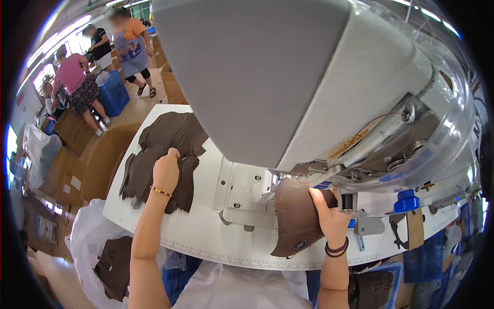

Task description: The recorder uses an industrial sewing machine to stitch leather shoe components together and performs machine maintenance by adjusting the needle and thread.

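Note:
My left hand [167, 169] is over a pile of flat dark-brown leather-like pieces [170, 131] at the left of the white sewing table. Its fingers are closed in a pinch at the edge of a brown piece; the fingertips are partly hidden. Under the head of a large grey sewing machine [257, 77], my right hand [332, 213] grips a curved brown leather-like panel [296, 216], thumb on top and fingers mostly hidden. A small round dark fitting [300, 245] sits near the panel's lower edge. The panel's far edge lies by the needle area, which the machine partly hides.
A blue knob [406, 201] stands at the table's right. White plastic [90, 232] with brown pieces hangs at the lower left; a blue crate [396, 273] with brown pieces is at the lower right. Cardboard boxes [72, 170] and several people stand at the far left.

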Demonstrator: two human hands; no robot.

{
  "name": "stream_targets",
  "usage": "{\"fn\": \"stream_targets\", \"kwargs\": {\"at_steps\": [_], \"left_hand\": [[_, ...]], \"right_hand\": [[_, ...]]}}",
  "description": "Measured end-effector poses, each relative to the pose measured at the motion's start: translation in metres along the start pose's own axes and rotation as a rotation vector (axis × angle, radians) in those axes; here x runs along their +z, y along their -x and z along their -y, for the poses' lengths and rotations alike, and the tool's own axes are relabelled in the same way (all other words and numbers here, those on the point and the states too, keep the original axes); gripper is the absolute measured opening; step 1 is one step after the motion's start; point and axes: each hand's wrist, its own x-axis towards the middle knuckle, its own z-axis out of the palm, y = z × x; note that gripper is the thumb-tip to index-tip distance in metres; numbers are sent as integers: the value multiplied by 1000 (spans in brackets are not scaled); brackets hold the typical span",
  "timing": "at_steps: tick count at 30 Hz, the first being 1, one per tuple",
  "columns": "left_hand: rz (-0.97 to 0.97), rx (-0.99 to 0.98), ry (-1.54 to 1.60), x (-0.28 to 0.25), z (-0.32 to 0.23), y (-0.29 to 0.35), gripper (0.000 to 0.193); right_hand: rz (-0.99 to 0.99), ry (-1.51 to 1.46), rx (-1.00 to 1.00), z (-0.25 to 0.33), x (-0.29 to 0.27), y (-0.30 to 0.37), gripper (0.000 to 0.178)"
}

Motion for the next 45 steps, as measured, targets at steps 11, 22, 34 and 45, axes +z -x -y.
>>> {"fn": "stream_targets", "kwargs": {"at_steps": [11, 22, 34, 45], "left_hand": [[261, 327, 1184, -69, -79, 24, 42], [-439, 846, 527, -51, -146, 42, 31], [-292, 1100, 511, -51, -159, 36, 27], [-215, 1137, 466, -58, -156, 34, 29]], "right_hand": [[-13, -89, 65, 6, 9, -6, 21], [-74, -61, 2, -1, 10, -4, 20], [98, -79, -39, -5, 2, -4, 26], [105, 2, -146, -14, 5, -3, 23]]}}
